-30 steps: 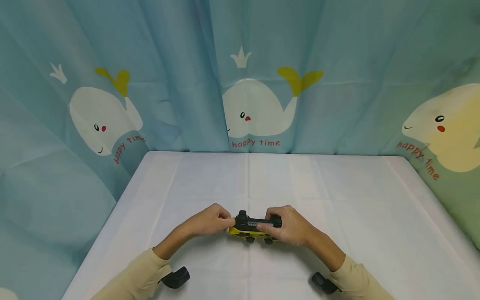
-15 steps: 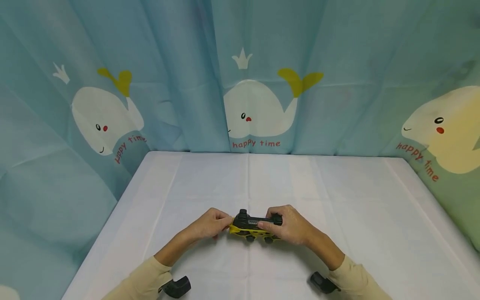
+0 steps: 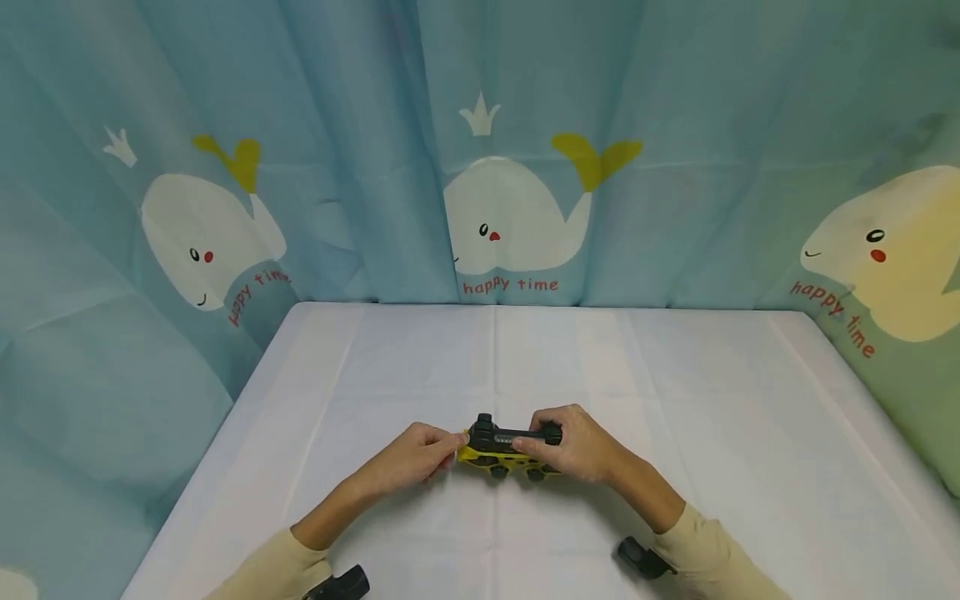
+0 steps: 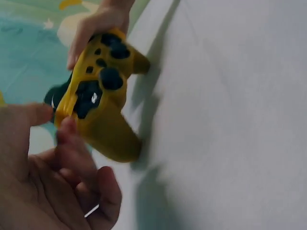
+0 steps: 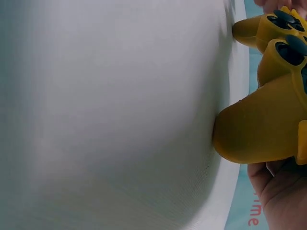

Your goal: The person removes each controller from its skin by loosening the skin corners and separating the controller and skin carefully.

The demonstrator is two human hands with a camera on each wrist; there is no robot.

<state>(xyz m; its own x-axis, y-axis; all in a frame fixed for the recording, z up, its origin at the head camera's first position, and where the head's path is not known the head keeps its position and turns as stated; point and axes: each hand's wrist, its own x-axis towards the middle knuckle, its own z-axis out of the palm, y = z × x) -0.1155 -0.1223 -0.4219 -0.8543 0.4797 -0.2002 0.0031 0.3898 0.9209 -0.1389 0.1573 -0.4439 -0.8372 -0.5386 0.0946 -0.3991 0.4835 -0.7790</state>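
A black game controller (image 3: 495, 438) is held just over the white tabletop, its shoulder buttons facing up. A yellow rubbery cover (image 4: 108, 129) wraps its face and handles; the black back edge shows bare along the top. My right hand (image 3: 581, 442) grips the right end, with the thumb along the black top edge. At the left end, my left hand (image 3: 416, 454) pinches the edge of the cover beside the shoulder button, the other fingers loosely bent below. In the right wrist view, one covered handle (image 5: 261, 124) hides part of the right hand.
A white cloth (image 3: 420, 358) with fold lines covers the table. Blue curtains (image 3: 337, 208) with printed whales stand along the back and both sides. Black wrist devices (image 3: 643, 558) sit under the sleeves, close above the table.
My left fingers have shifted slightly at the controller's left corner, with a bit of yellow cover edge now showing there. The right hand keeps its grip; the controller has risen slightly in view.
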